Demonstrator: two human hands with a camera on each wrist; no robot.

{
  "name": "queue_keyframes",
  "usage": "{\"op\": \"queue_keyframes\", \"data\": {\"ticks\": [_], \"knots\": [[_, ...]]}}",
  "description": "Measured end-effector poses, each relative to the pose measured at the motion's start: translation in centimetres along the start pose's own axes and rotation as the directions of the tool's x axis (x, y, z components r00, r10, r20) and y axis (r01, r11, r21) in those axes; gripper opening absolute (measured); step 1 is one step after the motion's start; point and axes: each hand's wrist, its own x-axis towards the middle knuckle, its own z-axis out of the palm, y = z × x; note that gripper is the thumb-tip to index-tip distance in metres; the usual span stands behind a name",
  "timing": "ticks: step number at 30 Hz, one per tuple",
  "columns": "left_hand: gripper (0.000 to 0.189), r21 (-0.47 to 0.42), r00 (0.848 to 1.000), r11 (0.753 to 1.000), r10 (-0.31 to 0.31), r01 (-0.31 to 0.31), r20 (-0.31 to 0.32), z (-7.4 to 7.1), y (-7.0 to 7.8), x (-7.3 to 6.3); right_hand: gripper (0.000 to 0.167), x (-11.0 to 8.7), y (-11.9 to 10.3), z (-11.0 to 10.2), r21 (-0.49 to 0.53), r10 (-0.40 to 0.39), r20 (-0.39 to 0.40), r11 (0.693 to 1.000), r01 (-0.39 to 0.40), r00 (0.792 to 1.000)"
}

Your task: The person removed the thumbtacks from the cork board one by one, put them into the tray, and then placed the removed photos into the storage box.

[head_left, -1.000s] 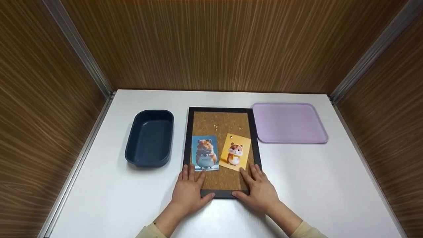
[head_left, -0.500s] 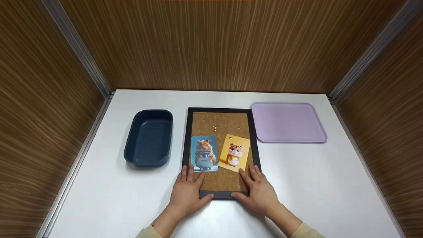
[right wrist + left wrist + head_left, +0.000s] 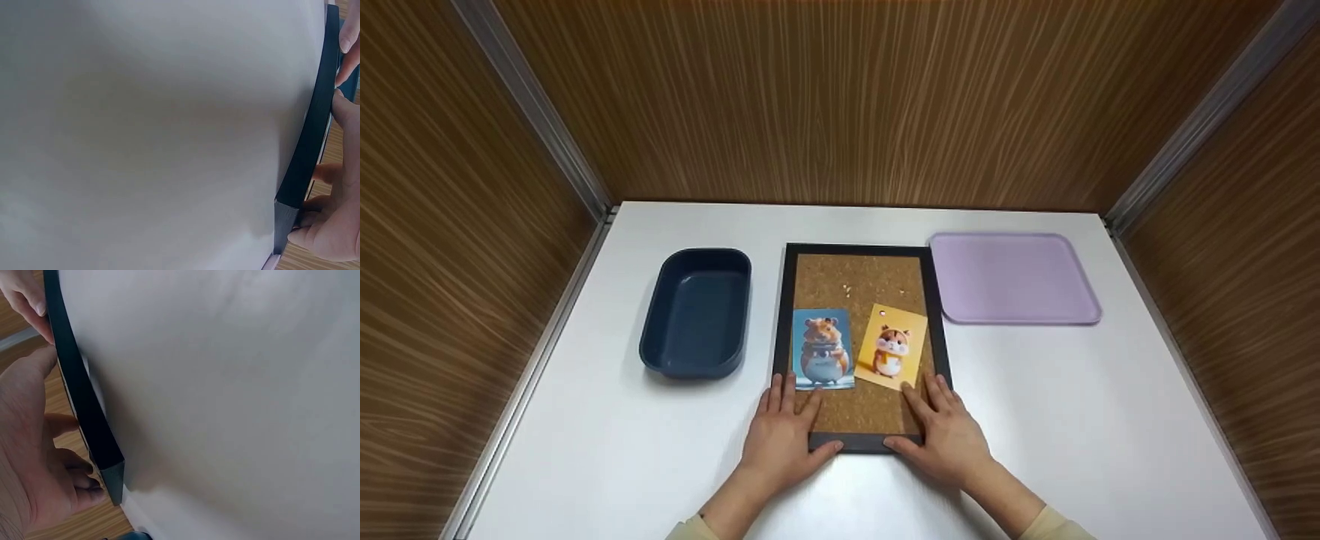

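A cork board (image 3: 870, 412) in a black frame lies flat on the table. My left hand (image 3: 778, 442) rests on its near left corner, fingers straight and thumb on the front edge. Opposite it, my right hand (image 3: 956, 442) rests on the near right corner in the same way, its index fingertip at the lower edge of a yellow hamster card (image 3: 892, 345). A blue hamster card (image 3: 823, 349) lies to the left, just beyond the left fingertips. Both wrist views show the frame's black side (image 3: 84, 394) with the hands against it.
A dark blue open box (image 3: 695, 322) stands left of the board. At the right, a lilac tray (image 3: 1012, 277) touches or nearly touches the board's far right edge. Tiny pale bits (image 3: 847, 290) show on the cork. Wood-grain panels (image 3: 840, 105) enclose the white table (image 3: 1110, 420).
Both hands stay in place on the board. The whole head view has shifted very slightly; the cards, box and tray keep their places.
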Motion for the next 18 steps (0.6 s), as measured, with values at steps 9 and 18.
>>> {"op": "queue_keyframes", "data": {"ticks": [9, 18], "knots": [[0.089, 0.079, 0.987, 0.985, 0.156, -0.152, -0.045, -1.1, 1.3, 3.1, 0.095, 0.0, -0.1, 0.0, -0.019, -0.018, -0.008, 1.000, 0.018, 1.000], [0.085, 0.082, 0.971, 0.967, 0.240, -0.240, 0.007, -1.3, 2.5, 7.8, 0.094, 0.0, 0.0, 0.0, -0.026, -0.019, -0.011, 0.999, 0.019, 1.000]]}}
